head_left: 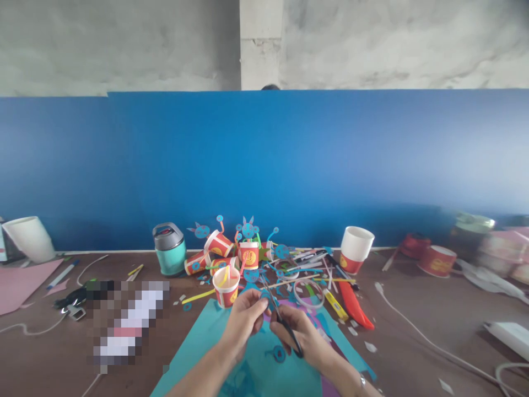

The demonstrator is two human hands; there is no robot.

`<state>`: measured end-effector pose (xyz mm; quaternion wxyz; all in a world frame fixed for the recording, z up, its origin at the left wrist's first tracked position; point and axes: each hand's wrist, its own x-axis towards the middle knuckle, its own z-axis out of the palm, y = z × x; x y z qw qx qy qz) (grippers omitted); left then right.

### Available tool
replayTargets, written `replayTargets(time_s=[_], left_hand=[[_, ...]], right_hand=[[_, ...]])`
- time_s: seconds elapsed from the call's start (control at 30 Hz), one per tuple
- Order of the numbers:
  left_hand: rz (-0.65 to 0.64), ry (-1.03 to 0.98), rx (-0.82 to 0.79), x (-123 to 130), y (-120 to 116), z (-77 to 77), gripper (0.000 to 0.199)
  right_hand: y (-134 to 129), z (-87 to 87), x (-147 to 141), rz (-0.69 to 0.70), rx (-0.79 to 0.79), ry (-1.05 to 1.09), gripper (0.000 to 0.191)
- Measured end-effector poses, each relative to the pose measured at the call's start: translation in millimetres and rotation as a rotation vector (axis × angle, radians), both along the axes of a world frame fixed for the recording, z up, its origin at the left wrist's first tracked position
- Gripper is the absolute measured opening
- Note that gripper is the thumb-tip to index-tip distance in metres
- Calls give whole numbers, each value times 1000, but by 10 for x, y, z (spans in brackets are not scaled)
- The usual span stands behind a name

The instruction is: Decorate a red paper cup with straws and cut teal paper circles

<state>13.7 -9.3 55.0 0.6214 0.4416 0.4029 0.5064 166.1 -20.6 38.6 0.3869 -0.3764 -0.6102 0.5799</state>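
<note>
My left hand pinches a small blue paper piece between thumb and fingers. Wrapped round the black handles of a pair of scissors is my right hand. The blades point up and away, right beside the blue paper. Beneath both hands lies a sheet of turquoise paper, with a blue cut-out with a dark ring on it. Just beyond my left hand stands a red and white paper cup with straws in it. How far the blades are apart is hard to make out.
Several decorated cups with blue paper faces are heaped at the back, near a teal flask. White stacked cups, a tape roll, a yellow glue box and a red strip lie rightward. A blue partition rises behind.
</note>
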Motion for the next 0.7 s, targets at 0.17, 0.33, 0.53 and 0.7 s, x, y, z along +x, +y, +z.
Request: replayTargets(time_s=[0.17,0.33,0.53,0.7], left_hand=[[6,2,-1,-8,1,8,38],[13,5,16,-16,15,-18,38],[2,54,21,-10,10,-23,39],[-19,72,-5,-23,20,-20,37]], right_hand=[[3,6,-2,-17,-31,-34,45],[27,-5,4,-21,-29,-49,45],[5,33,-3,-19,-23,-41,41],[0,60,8,-15,-20,-54,43]])
